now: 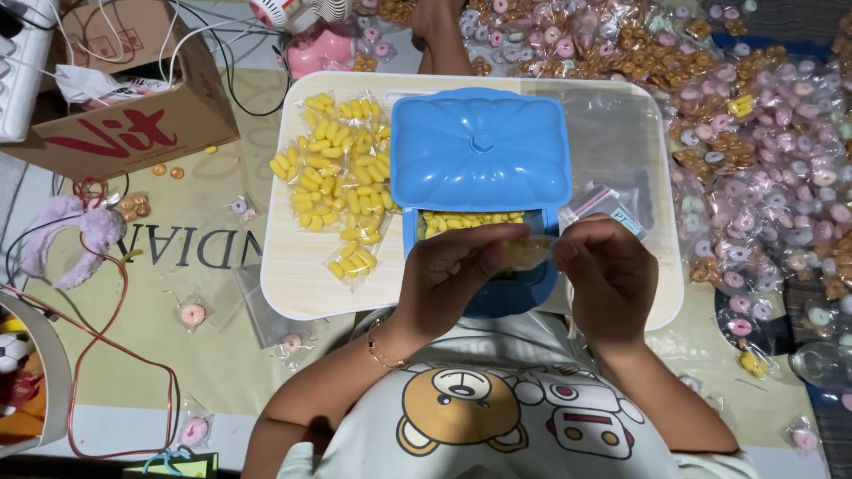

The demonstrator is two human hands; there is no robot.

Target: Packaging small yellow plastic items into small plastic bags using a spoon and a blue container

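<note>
— Left hand?
— Pinched shut on a small clear packet of yellow candy, just above the open end of the blue box.
— Right hand?
— Closed on the same packet's other edge.
— Around them?
— Filled yellow packets left of the box on the pale desk; empty clear bags on the right.

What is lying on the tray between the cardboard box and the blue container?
In the head view, small clear packets of yellow candies lie on the tray between the cardboard box and the blue container.
</note>
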